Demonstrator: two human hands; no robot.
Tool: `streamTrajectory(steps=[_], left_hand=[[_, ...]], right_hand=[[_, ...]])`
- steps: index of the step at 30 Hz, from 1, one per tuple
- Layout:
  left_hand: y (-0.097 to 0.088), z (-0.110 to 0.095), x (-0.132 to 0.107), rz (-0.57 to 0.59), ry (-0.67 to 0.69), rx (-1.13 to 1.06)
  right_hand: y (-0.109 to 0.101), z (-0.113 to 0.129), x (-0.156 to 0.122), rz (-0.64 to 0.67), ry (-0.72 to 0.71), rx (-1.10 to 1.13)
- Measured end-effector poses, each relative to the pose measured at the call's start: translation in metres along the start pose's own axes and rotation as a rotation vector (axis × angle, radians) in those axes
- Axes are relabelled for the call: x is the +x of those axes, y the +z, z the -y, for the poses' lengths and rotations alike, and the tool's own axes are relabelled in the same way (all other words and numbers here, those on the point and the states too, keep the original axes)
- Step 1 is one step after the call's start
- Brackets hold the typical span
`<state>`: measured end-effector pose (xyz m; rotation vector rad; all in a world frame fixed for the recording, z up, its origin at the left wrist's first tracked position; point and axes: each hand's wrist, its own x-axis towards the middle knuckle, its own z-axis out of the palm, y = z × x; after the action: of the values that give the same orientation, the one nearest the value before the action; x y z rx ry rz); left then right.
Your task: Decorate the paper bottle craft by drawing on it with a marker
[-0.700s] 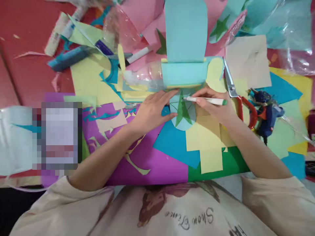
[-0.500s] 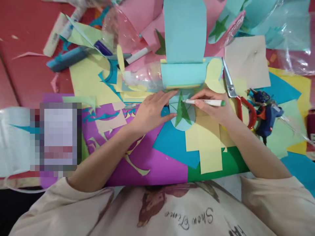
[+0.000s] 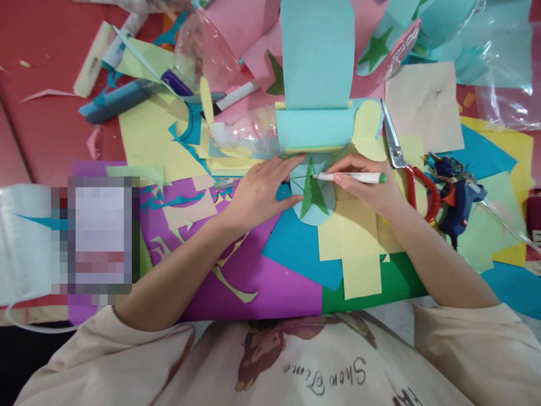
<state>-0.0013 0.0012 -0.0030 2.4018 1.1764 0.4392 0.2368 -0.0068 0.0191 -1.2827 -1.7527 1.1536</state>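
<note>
A view from above of a person's two hands at work on a red table (image 3: 38, 129) covered with coloured paper scraps. The left hand (image 3: 257, 192) lies flat and open, its fingers (image 3: 287, 164) spread and pressing on the left edge of one light blue paper disc (image 3: 315, 214); it grasps nothing. The right hand (image 3: 374, 189) is closed around one white marker (image 3: 353, 177) with a green end, held nearly level, its tip touching a green star (image 3: 316, 194) that lies on the disc, between the two hands.

Three green stars show in all: the one under the tip, a second star (image 3: 376, 48) on a pale blue piece at the upper right, and a third star (image 3: 276, 73) partly hidden behind a tall light blue card (image 3: 316, 53) that stands just beyond the disc.

A second marker (image 3: 236, 95), white with a dark cap, lies well to the upper left. One pair of scissors (image 3: 401, 158) with red handles lies just right of the right hand, and one blue glue gun (image 3: 456, 194) sits beside the scissors. One clear plastic bottle (image 3: 249, 132) lies on its side just beyond the left hand. Under the forearms lie a purple sheet (image 3: 262, 287), a yellow sheet (image 3: 359, 254) and a dark green sheet (image 3: 399, 282).
</note>
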Motion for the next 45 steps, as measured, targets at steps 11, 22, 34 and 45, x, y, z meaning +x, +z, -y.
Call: streamTrajectory(steps=[11,22,34,45], left_hand=[[0.0008,0.0004,0.0,-0.015,0.001,0.009],[0.0007,0.0003,0.0003,-0.002,-0.001,0.02],[-0.0006,-0.0011,0.0003,0.005,-0.023,-0.004],[0.0007,0.0003,0.0,-0.005,-0.005,0.003]], right_hand=[[0.0013,0.0002,0.0009,-0.039,-0.004,0.025],[0.001,0.0017,0.001,-0.049,0.037,-0.018],[0.0019,0.0022,0.0014,-0.08,0.051,0.018],[0.0015,0.0023,0.0019,-0.074,0.041,0.009]])
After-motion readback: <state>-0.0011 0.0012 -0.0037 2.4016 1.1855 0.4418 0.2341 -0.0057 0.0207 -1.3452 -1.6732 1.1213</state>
